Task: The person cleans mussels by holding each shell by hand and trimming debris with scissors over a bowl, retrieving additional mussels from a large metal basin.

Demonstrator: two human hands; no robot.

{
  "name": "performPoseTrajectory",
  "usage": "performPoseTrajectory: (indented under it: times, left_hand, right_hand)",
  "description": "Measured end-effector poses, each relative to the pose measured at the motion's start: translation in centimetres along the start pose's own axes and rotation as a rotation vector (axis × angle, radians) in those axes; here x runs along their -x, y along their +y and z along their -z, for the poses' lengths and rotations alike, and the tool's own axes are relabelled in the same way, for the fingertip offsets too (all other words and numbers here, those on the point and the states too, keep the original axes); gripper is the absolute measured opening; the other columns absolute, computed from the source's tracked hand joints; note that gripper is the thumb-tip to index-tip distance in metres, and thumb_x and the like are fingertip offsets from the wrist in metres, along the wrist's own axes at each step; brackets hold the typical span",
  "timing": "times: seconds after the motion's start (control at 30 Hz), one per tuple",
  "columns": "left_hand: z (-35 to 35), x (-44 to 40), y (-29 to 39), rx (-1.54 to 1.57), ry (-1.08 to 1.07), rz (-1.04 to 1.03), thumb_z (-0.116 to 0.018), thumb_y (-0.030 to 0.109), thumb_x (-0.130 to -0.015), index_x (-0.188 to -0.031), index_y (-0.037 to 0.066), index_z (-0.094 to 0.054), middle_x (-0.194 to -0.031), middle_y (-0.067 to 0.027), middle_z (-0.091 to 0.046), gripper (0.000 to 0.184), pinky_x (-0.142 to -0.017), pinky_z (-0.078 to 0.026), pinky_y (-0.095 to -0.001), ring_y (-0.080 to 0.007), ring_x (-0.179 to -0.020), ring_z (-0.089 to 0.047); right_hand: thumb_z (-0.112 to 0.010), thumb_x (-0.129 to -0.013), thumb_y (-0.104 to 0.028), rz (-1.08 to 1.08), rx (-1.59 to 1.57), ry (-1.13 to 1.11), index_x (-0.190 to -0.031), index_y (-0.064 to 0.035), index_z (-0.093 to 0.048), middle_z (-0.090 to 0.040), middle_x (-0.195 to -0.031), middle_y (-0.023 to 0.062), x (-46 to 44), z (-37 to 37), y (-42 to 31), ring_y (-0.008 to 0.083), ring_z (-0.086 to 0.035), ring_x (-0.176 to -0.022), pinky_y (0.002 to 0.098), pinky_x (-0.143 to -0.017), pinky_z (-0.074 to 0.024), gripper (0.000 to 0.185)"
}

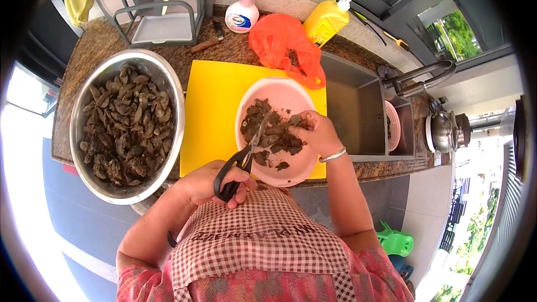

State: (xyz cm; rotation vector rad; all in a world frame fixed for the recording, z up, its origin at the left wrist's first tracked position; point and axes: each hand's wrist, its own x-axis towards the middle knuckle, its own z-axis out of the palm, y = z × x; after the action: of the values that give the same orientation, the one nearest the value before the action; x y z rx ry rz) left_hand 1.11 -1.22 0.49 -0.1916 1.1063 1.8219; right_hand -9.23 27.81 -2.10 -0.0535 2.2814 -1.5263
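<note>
My left hand [226,183] is closed around the black handles of a pair of scissors [244,159]. The blades point up over a pale pink bowl [291,92], and whether they touch anything there I cannot tell. Between the fingertips of my right hand [318,133] is a dark brown, shrivelled piece [296,128], held above the bowl near the blade tips. More dark brown pieces [258,116] lie inside the bowl, which stands on a yellow cutting board [210,106]. Left of the board, a large steel bowl [178,109] is heaped with similar pieces.
Behind the board are a red plastic bag [274,36], a white pump bottle [241,14], a yellow bottle [327,21] and a wooden-handled knife [208,42]. A sink [355,100] with a faucet [419,81] lies right. A grey rack [156,8] stands back left.
</note>
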Motion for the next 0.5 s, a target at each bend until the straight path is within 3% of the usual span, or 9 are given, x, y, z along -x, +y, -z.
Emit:
performPoseTrajectory:
  times: [0.07,0.2,0.5]
  left_hand:
    - [0.0,-0.6,0.0,-0.094,-0.061,0.012,-0.057,0.035,-0.092,-0.100,-0.004,-0.067,-0.068,-0.0095,-0.065,0.041,-0.043,-0.043,-0.0242,-0.0151,-0.052,-0.061]
    - [1.0,-2.7,-0.2,0.188,-0.277,0.235,-0.053,0.044,-0.086,-0.103,-0.003,-0.064,-0.072,-0.0095,-0.067,0.051,-0.041,-0.042,-0.0230,-0.0138,-0.054,-0.063]
    - [-0.7,-4.2,0.5,0.035,-0.170,0.201,-0.053,0.037,-0.089,-0.109,-0.009,-0.064,-0.075,-0.0137,-0.068,0.051,-0.038,-0.041,-0.0235,-0.0207,-0.060,-0.067]
  right_hand:
    - [-0.069,-0.089,-0.008,-0.084,-0.072,0.021,-0.108,0.0034,-0.063,-0.068,-0.093,0.0049,0.1,0.2,-0.2,0.0117,-0.063,-0.080,0.0256,-0.072,-0.0519,0.023]
    - [-0.066,-0.093,-0.010,-0.093,-0.127,0.044,-0.111,0.0003,-0.063,-0.067,-0.091,0.0020,-0.2,-0.2,0.9,0.0091,-0.063,-0.079,0.0237,-0.067,-0.0510,0.021]
    - [-0.064,-0.096,-0.018,-0.123,-0.197,0.189,-0.112,-0.0048,-0.065,-0.068,-0.089,-0.0007,0.4,-1.4,1.2,0.0080,-0.066,-0.076,0.0200,-0.055,-0.0454,0.020]
